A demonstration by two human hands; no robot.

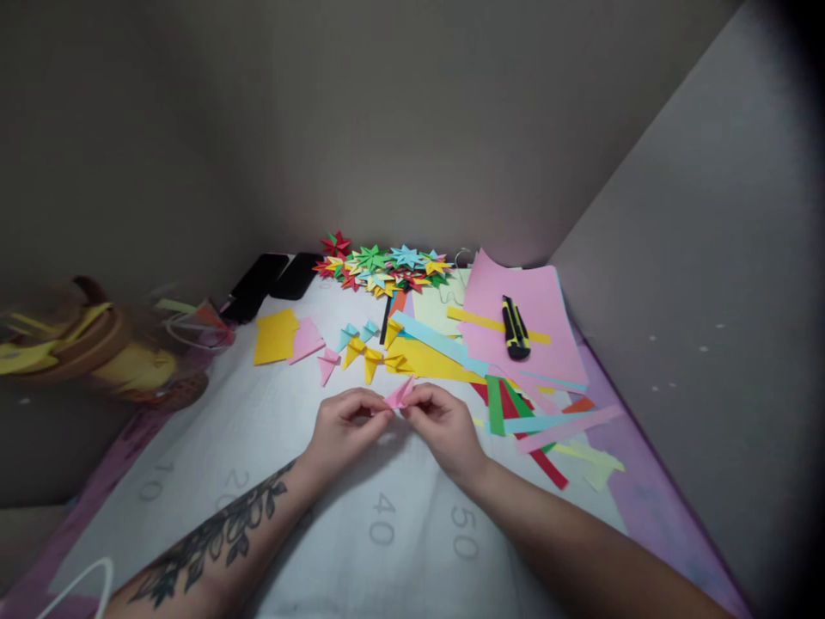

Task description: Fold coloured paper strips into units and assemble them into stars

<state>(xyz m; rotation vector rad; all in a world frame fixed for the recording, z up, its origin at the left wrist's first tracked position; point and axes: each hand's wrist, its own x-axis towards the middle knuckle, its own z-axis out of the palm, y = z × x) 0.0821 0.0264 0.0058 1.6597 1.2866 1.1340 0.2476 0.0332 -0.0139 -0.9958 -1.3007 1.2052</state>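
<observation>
Pinching a small folded pink paper piece (400,394) from both sides, the left hand (341,425) and the right hand (442,423) meet over a pale mat (361,533) printed with grey numbers, fingertips closed on the paper so that it stands just above the surface between them. Just beyond the hands lies a loose row of small folded pieces (364,352) in pink, light blue and yellow, with a yellow sheet (275,335) and a pink scrap off toward the left hand's side. Beyond the right hand, coloured strips (541,421) in green, red, blue and pink fan out across the mat, and farther on a pink sheet (525,322) carries a yellow-and-black utility knife (515,327). At the far edge, against a plain grey wall (412,120), sits a heap of finished paper stars (383,268), with two dark phones (274,279) to its left. A grey panel (702,284) closes off the right side, and a purple edge borders the mat.
</observation>
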